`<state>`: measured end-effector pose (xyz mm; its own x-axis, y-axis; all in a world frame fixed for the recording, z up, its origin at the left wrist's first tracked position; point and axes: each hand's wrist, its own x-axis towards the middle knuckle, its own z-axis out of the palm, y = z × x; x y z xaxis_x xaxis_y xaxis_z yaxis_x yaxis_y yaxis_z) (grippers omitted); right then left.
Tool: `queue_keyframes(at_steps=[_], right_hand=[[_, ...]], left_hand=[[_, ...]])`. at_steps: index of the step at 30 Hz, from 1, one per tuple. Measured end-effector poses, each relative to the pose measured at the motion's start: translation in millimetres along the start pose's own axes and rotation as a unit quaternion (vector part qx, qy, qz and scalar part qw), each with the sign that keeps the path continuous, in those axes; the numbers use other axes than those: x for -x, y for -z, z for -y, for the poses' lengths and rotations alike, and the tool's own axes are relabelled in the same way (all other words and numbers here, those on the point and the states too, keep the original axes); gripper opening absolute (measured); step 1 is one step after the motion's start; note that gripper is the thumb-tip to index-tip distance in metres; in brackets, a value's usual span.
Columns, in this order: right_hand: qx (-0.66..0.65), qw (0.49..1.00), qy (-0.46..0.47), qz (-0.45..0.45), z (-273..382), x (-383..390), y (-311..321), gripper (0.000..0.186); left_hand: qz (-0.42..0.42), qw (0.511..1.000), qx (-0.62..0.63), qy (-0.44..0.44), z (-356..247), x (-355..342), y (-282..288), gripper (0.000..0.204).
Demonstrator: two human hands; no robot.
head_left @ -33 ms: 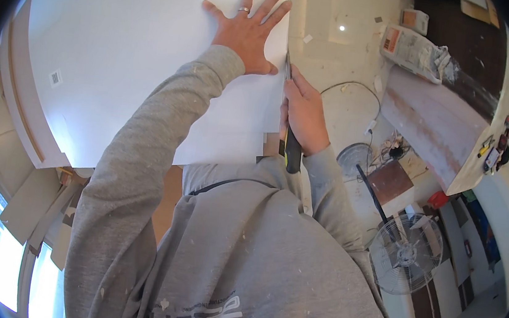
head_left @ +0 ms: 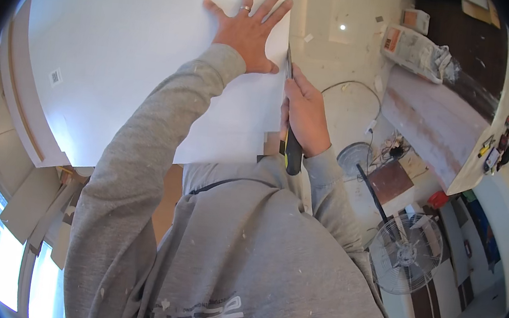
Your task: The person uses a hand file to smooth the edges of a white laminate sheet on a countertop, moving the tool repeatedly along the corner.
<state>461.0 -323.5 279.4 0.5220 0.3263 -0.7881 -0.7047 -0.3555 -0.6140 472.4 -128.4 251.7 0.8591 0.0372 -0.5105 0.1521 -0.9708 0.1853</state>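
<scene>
Spread wide, the left hand (head_left: 247,34) is laid flat on a large white panel (head_left: 125,33), near its right edge. Just beside that edge, a slender metal hand tool (head_left: 293,154) is gripped by the right hand (head_left: 308,120), its black-and-yellow handle directed toward the gray sweatshirt (head_left: 257,252); a pedestal fan (head_left: 406,254) is seen at lower right.

Looks like a workshop, maybe a room being fitted out: big white board (head_left: 122,64), black-and-yellow-handled tool (head_left: 293,155), loose small tools (head_left: 492,158) at right, crumpled bag (head_left: 411,52), cable (head_left: 364,87) across a scrap-littered floor (head_left: 334,54), standing fan (head_left: 406,254), flecks on the grey sweatshirt (head_left: 277,242).
</scene>
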Motion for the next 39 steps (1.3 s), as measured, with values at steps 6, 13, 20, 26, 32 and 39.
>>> queue_keyframes(at_steps=[6, 13, 20, 26, 32, 39], right_hand=[[0.017, 1.000, 0.000, -0.024, -21.0, -24.0, 5.1, 0.060], [0.022, 1.000, 0.005, -0.018, -14.9, -7.9, 2.8, 0.062], [0.015, 1.000, 0.005, 0.009, 5.1, 15.7, -2.5, 0.062], [0.020, 0.999, 0.000, -0.037, -34.3, -20.8, 7.5, 0.061], [-0.010, 1.000, -0.012, -0.021, -25.4, 1.8, 13.8, 0.062], [-0.017, 1.000, 0.018, 0.012, 8.4, 19.6, 12.0, 0.064]], left_hand=[[0.001, 1.000, 0.008, -0.013, -3.9, -4.0, 1.4, 0.146], [-0.026, 1.000, -0.015, 0.000, -3.8, -2.7, -2.9, 0.146], [-0.066, 0.997, -0.033, 0.003, 2.0, 1.4, -16.4, 0.146], [0.052, 0.999, 0.008, 0.011, -8.3, -2.8, 8.3, 0.138], [-0.101, 0.994, -0.007, 0.034, -5.2, 6.3, -46.7, 0.124], [-0.082, 0.996, 0.017, 0.018, -20.9, 37.3, -52.3, 0.121]])
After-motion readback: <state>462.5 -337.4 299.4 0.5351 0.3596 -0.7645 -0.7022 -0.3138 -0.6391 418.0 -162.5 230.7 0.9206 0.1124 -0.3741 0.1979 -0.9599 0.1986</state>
